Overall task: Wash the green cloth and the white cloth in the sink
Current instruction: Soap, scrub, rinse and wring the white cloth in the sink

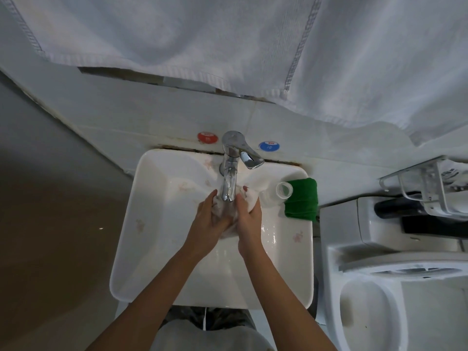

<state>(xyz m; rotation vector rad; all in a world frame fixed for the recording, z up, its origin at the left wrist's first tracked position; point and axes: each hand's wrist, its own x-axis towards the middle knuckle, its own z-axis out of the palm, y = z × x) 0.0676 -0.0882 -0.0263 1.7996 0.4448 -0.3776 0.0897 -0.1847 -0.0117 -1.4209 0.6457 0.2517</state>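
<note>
I see left hand point(211, 219) and right hand point(249, 219), fingers clenched on wet white cloth point(225, 216) under chrome tap point(229, 183), in white ceramic sink point(152, 224). Step: scrubbing white one. Folded green cloth point(302, 198) waits on right rim; I judge it next.

Two hands are in the basin — the left hand point(211, 220) and the right hand point(247, 219), both closed around one white cloth point(252, 196) under the spout. One green cloth point(302, 198) lies folded on the sink's rim at two o'clock, with one clear cup point(282, 191) tipped just beside it. There is one sink point(157, 249) and one chrome faucet point(231, 163) at twelve o'clock. Two round markers sit behind it — one red marker point(207, 137) at eleven, one blue marker point(269, 146) at one. Two white towels point(177, 34) hang overhead. One toilet point(395, 295) stands at four o'clock, one wire rack point(428, 183) at three.
</note>
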